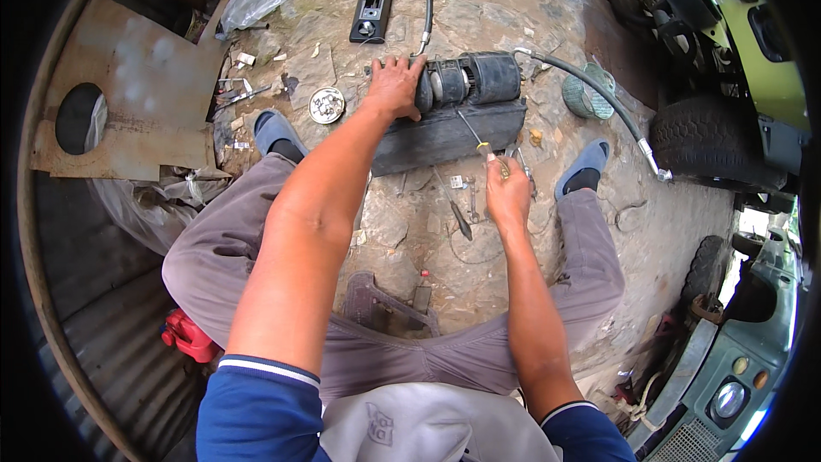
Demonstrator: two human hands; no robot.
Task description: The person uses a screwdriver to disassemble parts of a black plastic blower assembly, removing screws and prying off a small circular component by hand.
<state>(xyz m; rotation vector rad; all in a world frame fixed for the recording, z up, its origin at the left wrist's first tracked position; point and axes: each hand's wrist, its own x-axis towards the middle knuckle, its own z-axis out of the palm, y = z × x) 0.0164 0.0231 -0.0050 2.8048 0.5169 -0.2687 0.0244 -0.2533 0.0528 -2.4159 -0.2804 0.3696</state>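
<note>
A black blower unit (445, 133) with rounded drum-shaped housings lies on the ground between my feet. My left hand (396, 88) grips its left end, fingers spread over the top and thumb on the near side. In my right hand (509, 192) is a screwdriver (472, 130) with a yellowish, see-through handle. Its thin shaft slants up and left, and the tip meets the unit's front near the middle. Below the unit lie a second screwdriver (460, 221) with a dark handle and a small spanner (472, 197).
A round tin of small parts (326, 105) stands left of the unit. Beyond are a long black panel (375, 0) and a black hose (428, 0). To the right lie a green mesh basket (588, 96), another hose (599, 90) and a vehicle tyre (714, 141). A red container (190, 335) is at left.
</note>
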